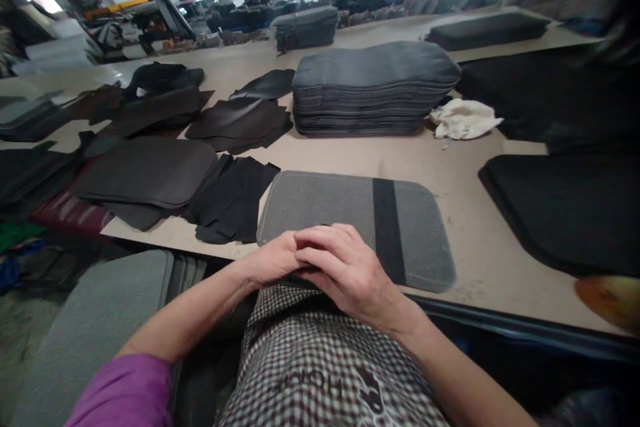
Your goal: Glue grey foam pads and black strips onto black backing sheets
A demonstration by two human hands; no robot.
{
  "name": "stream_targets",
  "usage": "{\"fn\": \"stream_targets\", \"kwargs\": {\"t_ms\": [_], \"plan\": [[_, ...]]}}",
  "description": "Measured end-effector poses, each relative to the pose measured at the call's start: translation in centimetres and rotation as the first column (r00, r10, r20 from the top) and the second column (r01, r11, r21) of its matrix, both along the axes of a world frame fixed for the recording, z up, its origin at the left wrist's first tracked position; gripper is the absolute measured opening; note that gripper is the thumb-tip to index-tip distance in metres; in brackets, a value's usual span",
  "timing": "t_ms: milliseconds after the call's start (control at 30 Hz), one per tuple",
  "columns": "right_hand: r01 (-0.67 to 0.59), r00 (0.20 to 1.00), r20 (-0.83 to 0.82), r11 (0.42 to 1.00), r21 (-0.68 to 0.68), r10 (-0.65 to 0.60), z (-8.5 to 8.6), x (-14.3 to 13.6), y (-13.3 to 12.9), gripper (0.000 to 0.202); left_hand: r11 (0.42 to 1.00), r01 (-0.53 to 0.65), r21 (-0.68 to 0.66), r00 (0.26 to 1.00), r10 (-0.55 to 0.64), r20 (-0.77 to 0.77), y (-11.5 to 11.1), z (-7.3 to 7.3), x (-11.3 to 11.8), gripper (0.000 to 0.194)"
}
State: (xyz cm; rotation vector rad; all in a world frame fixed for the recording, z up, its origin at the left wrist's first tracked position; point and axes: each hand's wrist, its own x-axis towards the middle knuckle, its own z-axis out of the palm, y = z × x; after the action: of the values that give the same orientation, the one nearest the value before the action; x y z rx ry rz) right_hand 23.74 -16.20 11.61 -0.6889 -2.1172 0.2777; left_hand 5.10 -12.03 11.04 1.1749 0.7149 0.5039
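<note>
My left hand point(274, 259) and my right hand point(345, 265) meet at the table's near edge, just in front of my checked apron. The right fingers lie curled over the left ones and hide most of them. A little dark material shows between and below the fingers; its kind cannot be made out. Right behind the hands lies a grey felt-like panel point(325, 200) with rounded corners, flat on the table. A black strip point(388, 230) runs across the panel's right part.
Behind the panel stands a tall stack of dark panels point(370, 97), with a crumpled white cloth point(465, 119) beside it. Black fabric pieces point(233, 197) and dark brown panels point(150, 170) lie at left. A thick black stack point(565, 207) is at right. Grey panels point(110, 307) stand below the table's left edge.
</note>
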Motion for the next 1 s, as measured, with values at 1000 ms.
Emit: {"fn": "stream_targets", "kwargs": {"t_ms": [1000], "plan": [[-0.065, 0.936, -0.210, 0.449, -0.891, -0.281, -8.4, -2.5, 1.5, 0.025, 0.460, 0.218, 0.861, 0.797, 0.425, -0.429, 21.9, -8.6, -1.4, 0.021]]}}
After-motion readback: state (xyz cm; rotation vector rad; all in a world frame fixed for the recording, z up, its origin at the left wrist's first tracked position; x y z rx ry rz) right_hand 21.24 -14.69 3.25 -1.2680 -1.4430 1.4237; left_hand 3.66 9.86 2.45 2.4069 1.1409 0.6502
